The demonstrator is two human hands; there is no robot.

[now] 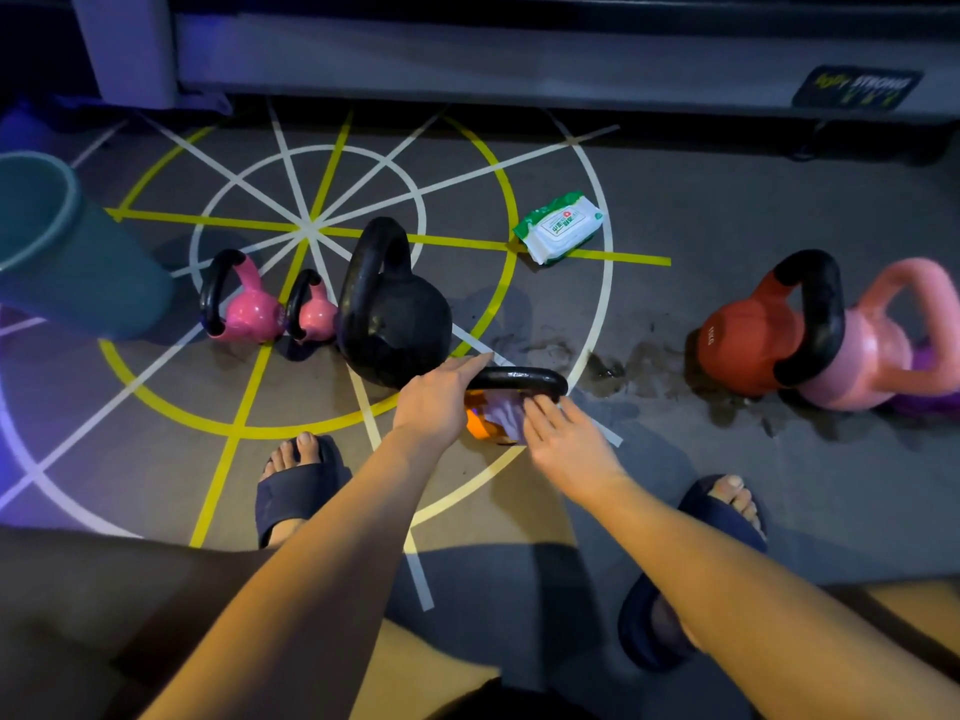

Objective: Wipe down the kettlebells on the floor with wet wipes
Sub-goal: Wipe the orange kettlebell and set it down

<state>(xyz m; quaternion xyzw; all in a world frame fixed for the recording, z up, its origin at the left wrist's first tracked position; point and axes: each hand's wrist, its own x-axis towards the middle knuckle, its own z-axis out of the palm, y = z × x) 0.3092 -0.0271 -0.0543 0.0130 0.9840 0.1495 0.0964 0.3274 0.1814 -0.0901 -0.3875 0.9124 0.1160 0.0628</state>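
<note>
Now, left hand (436,402) clasped round kettlebell handle (522,379); right hand (566,439), fingers straight, on wipe (505,415).

Open floor (701,210) between wipes pack (558,228) and red kettlebell (743,335); hemmed in leftward by black kettlebell (400,319) and teal bin (78,262).
</note>
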